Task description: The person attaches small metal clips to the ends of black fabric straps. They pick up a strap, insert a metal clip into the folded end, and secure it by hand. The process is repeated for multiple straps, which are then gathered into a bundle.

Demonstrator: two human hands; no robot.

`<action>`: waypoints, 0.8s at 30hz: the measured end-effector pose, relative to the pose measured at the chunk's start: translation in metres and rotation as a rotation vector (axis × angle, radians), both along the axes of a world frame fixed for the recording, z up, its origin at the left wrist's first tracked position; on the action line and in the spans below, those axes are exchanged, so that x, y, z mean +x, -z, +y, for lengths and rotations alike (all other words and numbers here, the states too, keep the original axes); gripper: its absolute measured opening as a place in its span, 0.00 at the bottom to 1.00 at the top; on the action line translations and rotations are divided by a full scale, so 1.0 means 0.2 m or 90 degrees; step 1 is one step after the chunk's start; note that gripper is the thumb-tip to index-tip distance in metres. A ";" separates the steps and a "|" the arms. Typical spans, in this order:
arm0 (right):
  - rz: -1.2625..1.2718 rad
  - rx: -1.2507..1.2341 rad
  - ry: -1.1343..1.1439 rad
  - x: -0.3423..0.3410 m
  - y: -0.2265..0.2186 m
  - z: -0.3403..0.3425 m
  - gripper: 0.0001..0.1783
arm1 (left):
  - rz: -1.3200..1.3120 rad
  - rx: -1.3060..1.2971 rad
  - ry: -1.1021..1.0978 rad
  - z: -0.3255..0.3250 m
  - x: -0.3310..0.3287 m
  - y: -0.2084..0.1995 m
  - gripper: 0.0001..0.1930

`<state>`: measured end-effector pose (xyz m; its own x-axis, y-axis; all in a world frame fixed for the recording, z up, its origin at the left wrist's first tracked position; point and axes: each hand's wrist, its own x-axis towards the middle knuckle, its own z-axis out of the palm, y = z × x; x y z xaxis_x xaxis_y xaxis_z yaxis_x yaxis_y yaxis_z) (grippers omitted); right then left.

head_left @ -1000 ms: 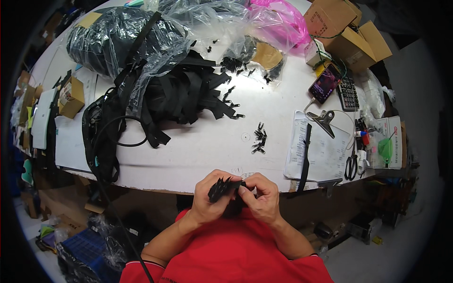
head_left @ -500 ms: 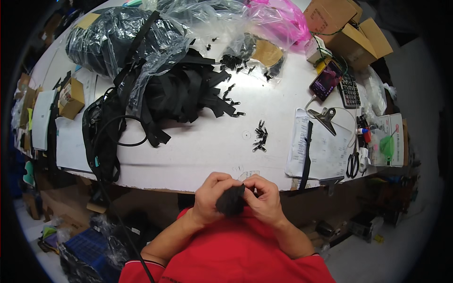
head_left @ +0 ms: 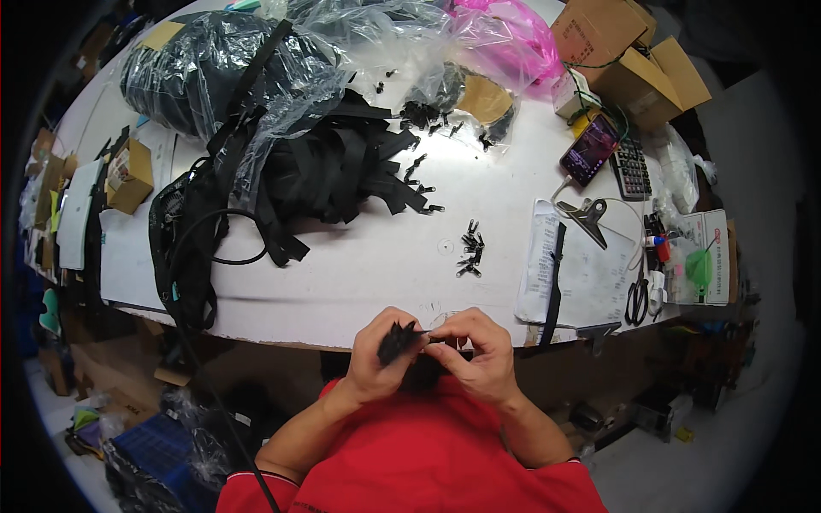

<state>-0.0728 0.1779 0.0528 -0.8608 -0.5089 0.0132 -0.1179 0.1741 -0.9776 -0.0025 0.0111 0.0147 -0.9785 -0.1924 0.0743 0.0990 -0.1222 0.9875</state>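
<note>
My left hand (head_left: 369,366) is closed round a bunched black fabric strip (head_left: 395,344), its folded end sticking up by the thumb. Fingertips of my right hand (head_left: 486,357) pinch at the strip's narrow end, close beside the left thumb; a tiny piece there cannot be made out. Both hands are at the table's front edge, before my red shirt. Ahead of them lies a small group of black zipper sliders (head_left: 471,250). A big heap of black fabric strips (head_left: 312,175) covers the table's left middle, with more sliders along its right end.
Plastic-wrapped black rolls (head_left: 214,73) and a pink bag (head_left: 509,38) fill the back. On the right are a clipboard with papers (head_left: 590,282), a phone (head_left: 590,150), a calculator (head_left: 633,167), scissors (head_left: 637,299) and cardboard boxes (head_left: 650,81). A black cable (head_left: 201,363) hangs at the left.
The black bunch has turned and shifted left and up in my left hand. My right fingers have drawn slightly away, with a narrow dark end now showing between the hands.
</note>
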 end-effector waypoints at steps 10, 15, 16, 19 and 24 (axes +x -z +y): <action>-0.047 0.232 -0.014 0.11 0.02 0.16 0.10 | -0.275 0.553 0.086 0.01 -0.02 0.04 0.10; 0.315 0.491 0.242 -0.35 -0.08 0.43 0.16 | -0.294 0.534 0.150 0.00 -0.05 -0.03 0.16; 0.527 0.623 0.267 -0.36 -0.07 0.44 0.22 | -0.299 0.520 0.165 0.01 -0.05 -0.04 0.16; 0.285 0.330 0.099 -0.28 -0.09 0.29 0.22 | -0.306 0.475 0.207 0.01 -0.04 -0.03 0.17; 0.014 0.057 -0.026 -0.13 -0.07 0.07 0.10 | -0.231 0.390 0.125 0.04 -0.04 -0.06 0.13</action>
